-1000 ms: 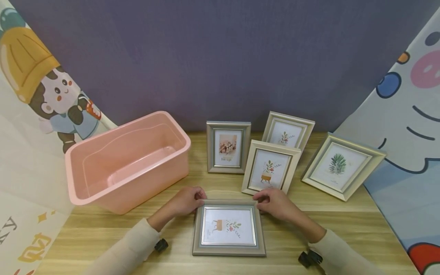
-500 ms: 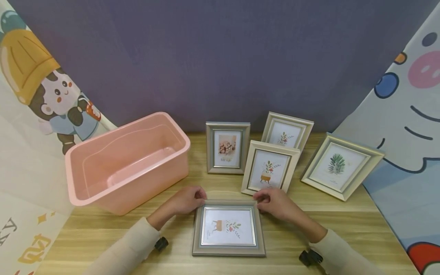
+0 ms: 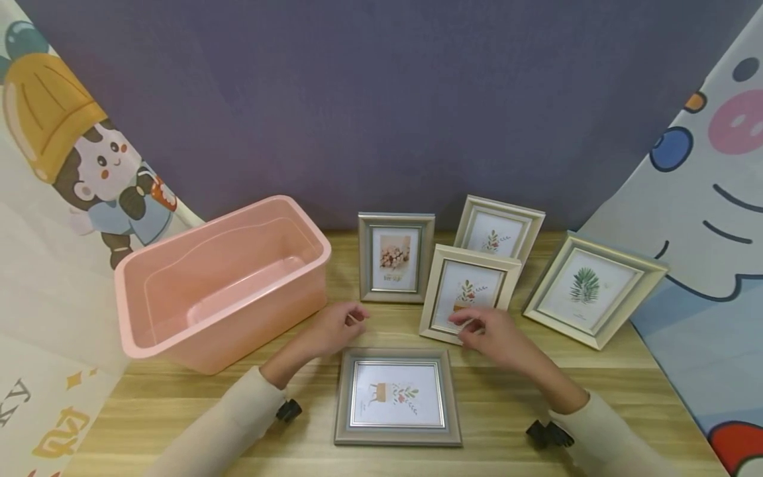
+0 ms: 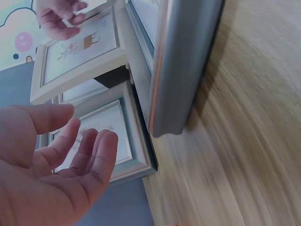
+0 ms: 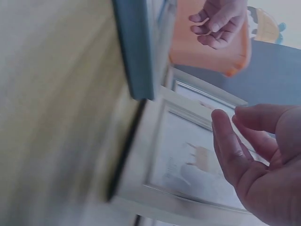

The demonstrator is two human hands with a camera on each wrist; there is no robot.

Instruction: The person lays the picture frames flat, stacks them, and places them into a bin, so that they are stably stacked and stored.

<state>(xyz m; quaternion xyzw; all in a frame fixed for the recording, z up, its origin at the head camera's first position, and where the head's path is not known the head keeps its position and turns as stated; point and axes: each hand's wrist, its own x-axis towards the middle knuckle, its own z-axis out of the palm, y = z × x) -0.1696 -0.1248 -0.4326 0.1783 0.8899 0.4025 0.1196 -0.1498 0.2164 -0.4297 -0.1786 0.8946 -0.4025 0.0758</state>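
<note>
A grey-silver picture frame (image 3: 397, 434) with a potted-plant print lies flat near the front of the table, turned sideways. My left hand (image 3: 335, 329) hovers beyond its upper left corner, fingers loosely bent and holding nothing. In the left wrist view the frame's edge (image 4: 181, 70) stands apart from that hand's fingers (image 4: 101, 150). My right hand (image 3: 493, 336) is raised past the upper right corner, overlapping a standing cream picture frame (image 3: 507, 291) in the head view. Nothing sits between its relaxed fingers (image 5: 225, 136) in the right wrist view.
A pink plastic bin (image 3: 256, 331) stands at the left. At the back are a grey frame with a flower print (image 3: 396, 297), another cream frame (image 3: 533, 222) partly hidden, and a champagne frame with a green leaf (image 3: 640, 278) at the right. A dark wall (image 3: 381, 99) closes off the rear.
Both hands have let go of the flat picture frame's far corners and lifted up and away from it. The frame lies in the same place.
</note>
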